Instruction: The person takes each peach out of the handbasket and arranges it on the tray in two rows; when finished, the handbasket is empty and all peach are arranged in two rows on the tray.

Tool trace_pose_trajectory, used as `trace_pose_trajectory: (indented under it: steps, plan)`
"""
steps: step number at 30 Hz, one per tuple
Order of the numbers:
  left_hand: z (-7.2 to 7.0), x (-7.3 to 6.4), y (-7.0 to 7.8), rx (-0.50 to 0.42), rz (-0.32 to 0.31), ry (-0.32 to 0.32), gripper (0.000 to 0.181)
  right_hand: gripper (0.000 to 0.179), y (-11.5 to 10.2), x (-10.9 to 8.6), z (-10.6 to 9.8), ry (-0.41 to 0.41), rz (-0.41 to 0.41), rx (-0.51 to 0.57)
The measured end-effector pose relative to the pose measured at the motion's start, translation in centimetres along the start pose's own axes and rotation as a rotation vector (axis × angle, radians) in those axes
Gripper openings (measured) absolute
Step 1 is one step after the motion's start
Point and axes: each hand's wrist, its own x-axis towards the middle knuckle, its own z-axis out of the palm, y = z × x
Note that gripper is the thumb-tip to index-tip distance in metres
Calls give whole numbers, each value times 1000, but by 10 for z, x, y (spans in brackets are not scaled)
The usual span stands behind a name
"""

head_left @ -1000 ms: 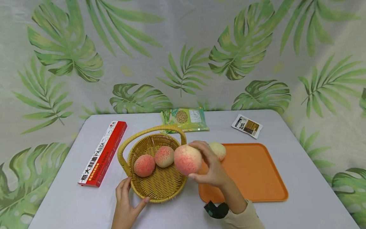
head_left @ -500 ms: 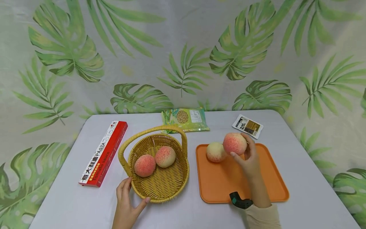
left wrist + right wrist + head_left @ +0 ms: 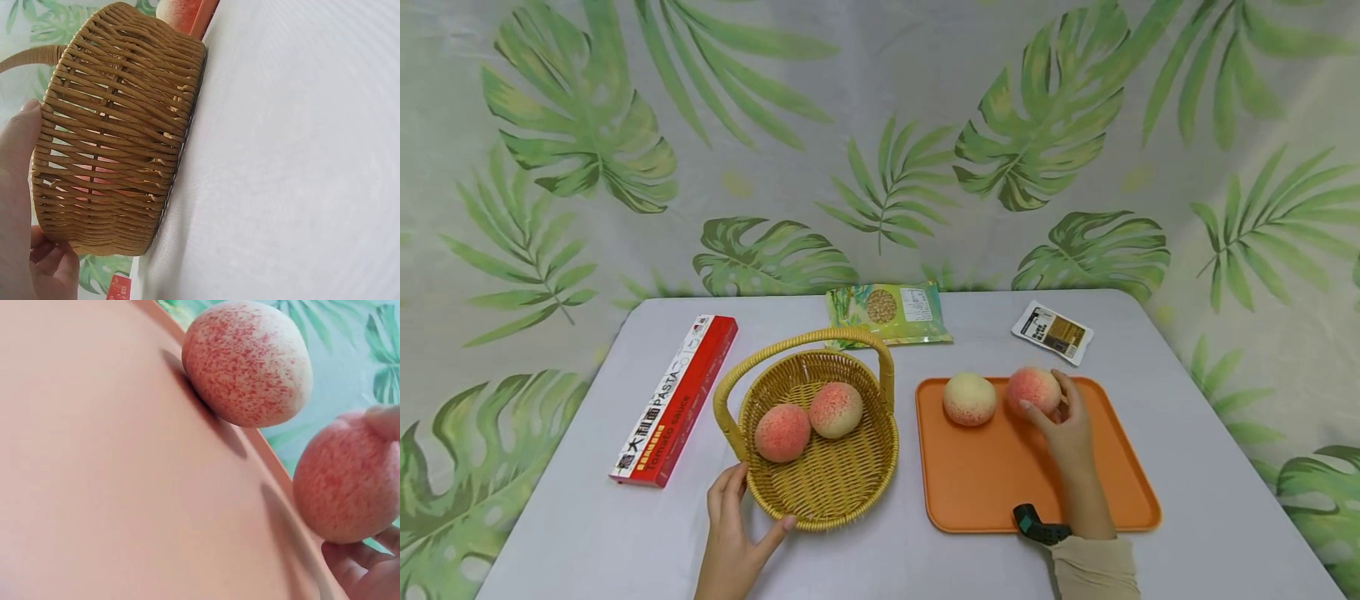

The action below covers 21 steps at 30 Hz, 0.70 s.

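My right hand [image 3: 1067, 429] grips a pink-and-cream peach [image 3: 1032, 390] low over the back of the orange tray [image 3: 977, 492]. In the right wrist view, fingers and thumb lie on opposite sides of this peach [image 3: 347, 481]. Left of it on the tray is a paler peach [image 3: 969, 399]. A woven basket [image 3: 827, 496] with an arched handle holds two peaches: a redder one [image 3: 782, 432] and a speckled one [image 3: 836, 409]. My left hand [image 3: 730, 533] holds the basket's near-left rim between thumb and fingers, seen also in the left wrist view on the basket [image 3: 119, 131].
A red and white pasta box [image 3: 677, 400] lies left of the basket. Behind the basket is a green packet [image 3: 887, 314]. A small white and brown pouch [image 3: 1052, 332] lies behind the tray. A leaf-patterned cloth [image 3: 880, 167] hangs behind the white table [image 3: 887, 567].
My right hand has carried the peach from over the basket's right edge rightward, then down toward the tray beside the paler peach. My left hand has stayed at the basket.
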Motion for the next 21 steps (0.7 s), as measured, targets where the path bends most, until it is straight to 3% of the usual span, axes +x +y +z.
trace_pose_trajectory:
  steps: [5, 11, 21]
  plan:
    - [1, 0, -1, -4, 17, 7, 92, 72, 6, 1, 0, -25, 58, 37]
    - [1, 0, -2, -7, 28, 10, 93, 73, 17, 4, 0, -2, 47, 50]
    - [1, 0, -4, -13, 43, 11, 94, 72, 10, 0, -2, 7, 48, 7]
